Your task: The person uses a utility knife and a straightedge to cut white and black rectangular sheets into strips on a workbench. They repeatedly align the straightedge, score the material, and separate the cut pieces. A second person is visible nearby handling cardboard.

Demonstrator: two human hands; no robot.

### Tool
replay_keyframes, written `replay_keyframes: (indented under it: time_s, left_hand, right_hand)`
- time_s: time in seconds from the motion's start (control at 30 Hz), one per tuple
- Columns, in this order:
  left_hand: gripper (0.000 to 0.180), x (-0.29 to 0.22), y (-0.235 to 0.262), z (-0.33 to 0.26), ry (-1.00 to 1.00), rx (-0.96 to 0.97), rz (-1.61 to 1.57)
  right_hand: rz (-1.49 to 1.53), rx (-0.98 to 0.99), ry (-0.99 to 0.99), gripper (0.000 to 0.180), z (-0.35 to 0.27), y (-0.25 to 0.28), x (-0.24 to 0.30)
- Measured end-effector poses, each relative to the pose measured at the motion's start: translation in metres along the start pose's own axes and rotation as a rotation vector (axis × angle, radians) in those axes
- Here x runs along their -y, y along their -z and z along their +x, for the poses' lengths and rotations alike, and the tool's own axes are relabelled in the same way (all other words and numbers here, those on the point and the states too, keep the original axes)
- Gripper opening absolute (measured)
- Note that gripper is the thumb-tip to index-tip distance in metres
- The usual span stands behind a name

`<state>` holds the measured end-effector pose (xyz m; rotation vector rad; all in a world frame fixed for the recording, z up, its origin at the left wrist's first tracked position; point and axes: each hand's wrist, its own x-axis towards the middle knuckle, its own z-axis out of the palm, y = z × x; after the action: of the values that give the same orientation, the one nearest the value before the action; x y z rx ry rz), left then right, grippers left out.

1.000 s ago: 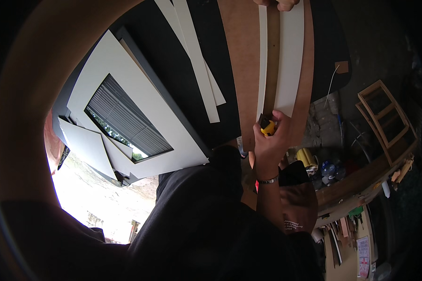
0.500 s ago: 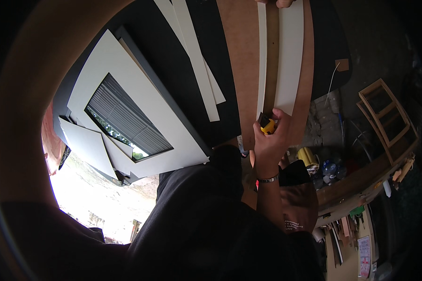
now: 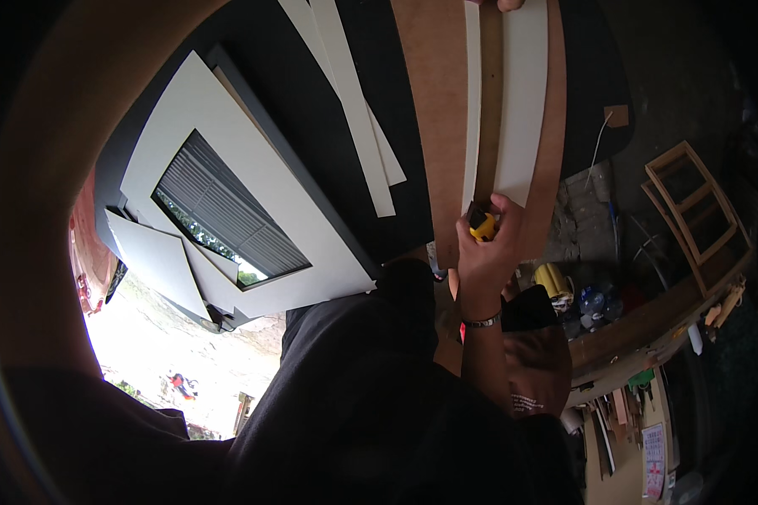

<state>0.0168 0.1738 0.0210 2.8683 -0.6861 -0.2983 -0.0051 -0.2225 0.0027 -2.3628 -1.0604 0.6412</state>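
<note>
From my seat I see the right hand (image 3: 480, 252) clenched around a small yellow knife (image 3: 482, 225), its tip at the near end of a long ruler (image 3: 489, 101) lying on a white card (image 3: 522, 93). The left hand (image 3: 499, 4) barely shows at the far end of the ruler, fingertips on it; I cannot tell whether its grip is closed. I judge the main risk is the ruler sliding, since it seems pinned only at its far end, so the knife could wander off line. Under the white card lies a brown board (image 3: 425, 101) on a dark tabletop (image 3: 379, 50). Left of the ruler lie white strips (image 3: 354, 109) and a white mat frame (image 3: 253, 177). Right of it, wooden frames (image 3: 691, 202) stand in a cluttered workshop.
</note>
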Motion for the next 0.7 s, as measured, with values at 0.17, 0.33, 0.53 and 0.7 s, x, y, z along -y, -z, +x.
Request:
replay_keyframes:
  time_s: [0.17,0.33,0.53,0.7]
  left_hand:
    - [0.013,0.000,0.000,0.001,0.017,-0.006,-0.008]
    - [0.014,-0.002,0.001,0.003,0.046,-0.013,-0.015]
    - [0.014,-0.018,0.005,-0.006,0.179,-0.041,-0.044]
    - [0.015,-0.109,-0.010,-0.002,0.653,-0.531,-0.227]
  right_hand:
    - [-0.008,-0.015,0.015,0.055,-0.001,-0.002,-0.003]
    - [-0.011,-0.011,0.008,0.055,-0.001,0.000,0.000]
    - [0.062,0.087,-0.017,0.049,0.001,0.017,0.002]
    - [0.237,-0.051,-0.317,0.041,-0.002,0.047,-0.017]
